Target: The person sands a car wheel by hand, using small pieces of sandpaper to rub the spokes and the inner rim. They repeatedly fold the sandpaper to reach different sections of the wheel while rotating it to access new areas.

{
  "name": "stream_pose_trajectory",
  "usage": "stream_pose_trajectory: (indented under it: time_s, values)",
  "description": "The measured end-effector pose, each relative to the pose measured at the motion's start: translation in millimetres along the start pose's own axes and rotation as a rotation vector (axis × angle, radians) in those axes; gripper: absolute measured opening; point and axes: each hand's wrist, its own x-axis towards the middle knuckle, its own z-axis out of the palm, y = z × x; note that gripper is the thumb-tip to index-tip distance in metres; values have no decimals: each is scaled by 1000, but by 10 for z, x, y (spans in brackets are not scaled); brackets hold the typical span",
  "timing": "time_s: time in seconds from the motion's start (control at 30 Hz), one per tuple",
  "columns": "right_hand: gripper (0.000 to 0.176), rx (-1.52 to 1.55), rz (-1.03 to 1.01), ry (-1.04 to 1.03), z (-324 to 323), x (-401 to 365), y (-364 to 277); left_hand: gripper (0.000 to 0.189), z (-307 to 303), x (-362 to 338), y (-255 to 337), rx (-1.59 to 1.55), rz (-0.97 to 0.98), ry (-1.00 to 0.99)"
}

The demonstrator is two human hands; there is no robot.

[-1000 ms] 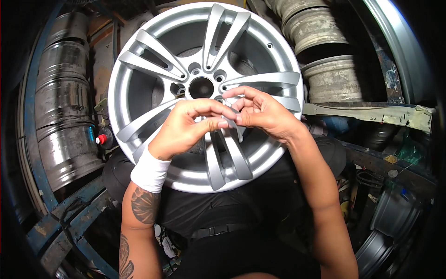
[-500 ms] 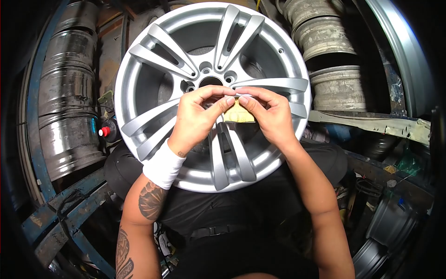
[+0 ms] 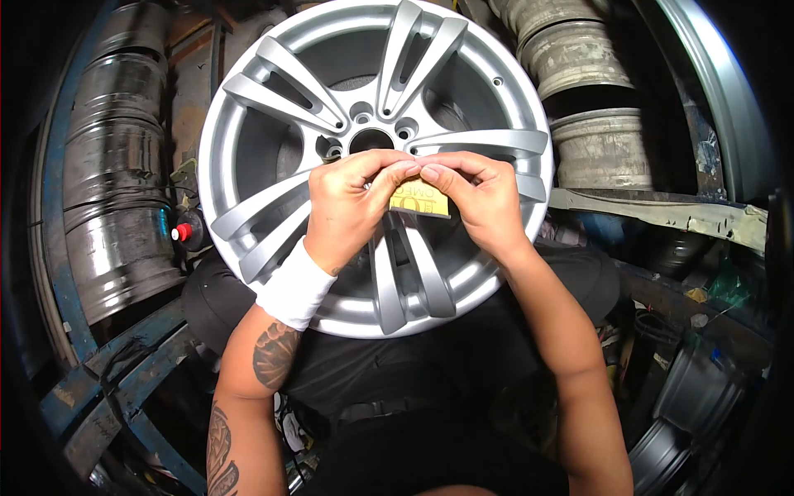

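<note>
A small folded piece of sandpaper [image 3: 420, 199] is pinched at its upper edge by both hands. Its yellow back with dark print faces me, and a thin dark strip runs along the lower edge. My left hand [image 3: 346, 202], with a white band at the wrist, has thumb and fingers closed on one side. On the other side my right hand [image 3: 490, 198] pinches it the same way, the thumbs almost meeting. Below the hands a silver alloy wheel [image 3: 496, 142] with paired spokes rests face up over my lap; the hands and sandpaper hide part of it just below its hub hole.
Stacked metal wheel rims [image 3: 116, 165] stand at the left, with more rims [image 3: 591, 66] at the right. A dark bottle with a red cap [image 3: 181, 232] is beside the wheel's left edge. A worn metal rail [image 3: 662, 213] runs along the right; blue frame bars [image 3: 74, 397] are lower left.
The sandpaper has tilted so its printed yellow back shows more plainly, with the dark lower edge visible. Both hands keep pinching it, and the wheel has shifted slightly up and left in view.
</note>
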Motion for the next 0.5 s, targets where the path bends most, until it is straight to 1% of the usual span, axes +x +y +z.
stream_pose_trajectory:
  time_s: [0.03,0.17,0.27,0.3,0.37,0.5]
  values:
    - [19,25,7,-7,2,3,3,11,-10,6,1,23,25,-9]
    - [19,142,63,2,1,-8,-7,7,-36,50,-24,146,240,-24]
    - [20,45,-5,-12,-26,-3,2,7,-49,80,-60,182,285,-24]
    - [20,10,-25,-14,-27,-3,8,6,-54,78,-64,177,269,-27]
    - [20,23,-18,-15,-11,5,5,4,-62,83,-64,169,240,-30]
    - [18,16,-28,-4,9,-12,16,6,-74,81,-27,201,258,-61]
